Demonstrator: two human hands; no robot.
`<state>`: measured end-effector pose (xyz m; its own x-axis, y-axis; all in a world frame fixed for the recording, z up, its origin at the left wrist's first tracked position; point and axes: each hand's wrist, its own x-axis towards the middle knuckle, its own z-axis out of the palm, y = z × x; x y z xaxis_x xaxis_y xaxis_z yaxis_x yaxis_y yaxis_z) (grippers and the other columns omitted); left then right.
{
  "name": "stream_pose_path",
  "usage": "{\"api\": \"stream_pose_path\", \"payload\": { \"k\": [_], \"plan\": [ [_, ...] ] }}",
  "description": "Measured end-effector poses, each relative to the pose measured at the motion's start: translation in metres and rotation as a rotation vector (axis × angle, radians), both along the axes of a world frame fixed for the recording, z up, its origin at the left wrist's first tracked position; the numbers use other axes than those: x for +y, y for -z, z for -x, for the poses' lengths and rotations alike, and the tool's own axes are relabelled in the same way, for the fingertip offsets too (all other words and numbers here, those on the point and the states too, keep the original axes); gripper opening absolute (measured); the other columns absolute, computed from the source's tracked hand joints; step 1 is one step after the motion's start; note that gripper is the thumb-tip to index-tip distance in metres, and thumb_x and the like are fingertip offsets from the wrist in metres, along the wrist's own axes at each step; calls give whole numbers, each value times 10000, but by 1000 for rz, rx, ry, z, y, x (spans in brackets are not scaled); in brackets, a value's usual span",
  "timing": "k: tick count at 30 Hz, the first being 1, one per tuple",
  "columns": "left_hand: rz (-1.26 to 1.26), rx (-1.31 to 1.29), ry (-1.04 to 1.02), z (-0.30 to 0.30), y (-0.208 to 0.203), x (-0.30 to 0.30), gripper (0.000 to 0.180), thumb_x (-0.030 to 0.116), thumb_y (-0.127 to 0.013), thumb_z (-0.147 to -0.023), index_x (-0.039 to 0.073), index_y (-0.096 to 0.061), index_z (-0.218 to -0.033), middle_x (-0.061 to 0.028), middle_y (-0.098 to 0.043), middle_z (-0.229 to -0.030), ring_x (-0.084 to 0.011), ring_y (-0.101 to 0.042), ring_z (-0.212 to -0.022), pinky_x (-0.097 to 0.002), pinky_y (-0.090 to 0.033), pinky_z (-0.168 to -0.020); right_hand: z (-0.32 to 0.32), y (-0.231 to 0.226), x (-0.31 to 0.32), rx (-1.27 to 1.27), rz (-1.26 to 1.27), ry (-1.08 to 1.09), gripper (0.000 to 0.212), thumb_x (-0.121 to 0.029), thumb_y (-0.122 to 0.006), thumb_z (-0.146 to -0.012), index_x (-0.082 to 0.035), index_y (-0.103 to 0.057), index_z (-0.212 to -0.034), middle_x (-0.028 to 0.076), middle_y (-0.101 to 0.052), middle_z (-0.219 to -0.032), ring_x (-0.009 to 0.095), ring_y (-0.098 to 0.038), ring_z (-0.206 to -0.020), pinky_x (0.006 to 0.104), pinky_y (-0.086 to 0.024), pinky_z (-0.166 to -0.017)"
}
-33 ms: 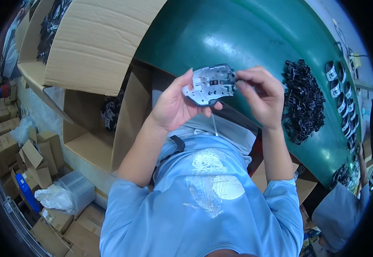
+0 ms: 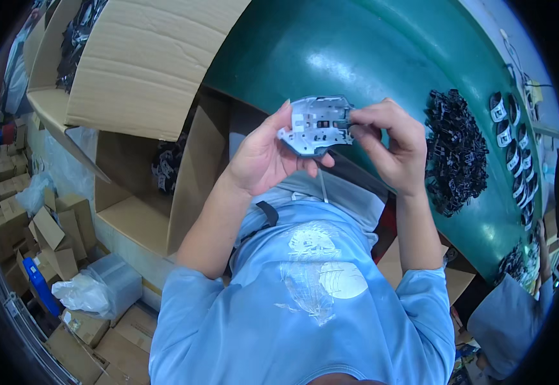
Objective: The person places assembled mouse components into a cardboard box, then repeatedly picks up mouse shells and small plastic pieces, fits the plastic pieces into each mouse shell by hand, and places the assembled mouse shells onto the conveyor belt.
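Observation:
My left hand (image 2: pixel 268 153) grips a grey plastic shell (image 2: pixel 308 133), shaped like a computer mouse housing, with its hollow inner side up. Dark slots and small posts show inside it. My right hand (image 2: pixel 392 138) is closed in a pinch at the shell's right end. A small dark part (image 2: pixel 346 122) shows at the fingertips there, mostly hidden by the fingers. Right of my hand, a heap of small black plastic parts (image 2: pixel 456 154) lies on the green table (image 2: pixel 350 38).
Several black-and-white shells (image 2: pixel 504 133) stand in rows at the table's right edge. A large cardboard box (image 2: pixel 145 64) rises at left, with another open box (image 2: pixel 193 173) below it. Flattened cartons and a clear bin (image 2: pixel 118 282) fill the floor. A co-worker's grey sleeve (image 2: pixel 507 321) shows at lower right.
The shell has tilted slightly in my left hand. My right fingers have shifted a little at its right end.

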<state>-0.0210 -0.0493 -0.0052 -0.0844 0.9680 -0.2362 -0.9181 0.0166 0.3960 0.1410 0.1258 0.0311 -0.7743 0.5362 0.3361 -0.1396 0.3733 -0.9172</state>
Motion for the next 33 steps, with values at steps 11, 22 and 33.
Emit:
{"api": "stream_pose_path", "payload": {
  "k": [11, 22, 33],
  "plan": [
    [-165, -85, 63, -3, 15, -6, 762, 593, -210, -1137, -32, -458, -1496, -227, -670, -1286, -387, -742, -1023, -434, -672, -744, 14, -25, 1, -145, -565, -220, 377, 6, -815, -762, -101, -744, -1117, 49, -746, -906, 252, -651, -794, 366, -516, -717],
    [-152, 102, -111, -16, 5, -2, 726, 569, -257, -1142, -30, -480, -1485, -225, -688, -1263, -344, -745, -980, -420, -656, -775, 10, -22, 0, -41, -446, 22, 282, 29, -827, -776, -77, -812, -1037, 69, -755, -921, 200, -652, -761, 329, -506, -659],
    [-175, 106, -136, -20, 3, -4, 746, 582, -254, -1137, -40, -473, -1486, -228, -677, -1279, -361, -740, -983, -438, -657, -782, 7, -20, -3, -116, -408, 4, 268, 37, -811, -768, -66, -795, -1015, 59, -746, -1020, 229, -685, -879, 338, -560, -741]
  ]
}}
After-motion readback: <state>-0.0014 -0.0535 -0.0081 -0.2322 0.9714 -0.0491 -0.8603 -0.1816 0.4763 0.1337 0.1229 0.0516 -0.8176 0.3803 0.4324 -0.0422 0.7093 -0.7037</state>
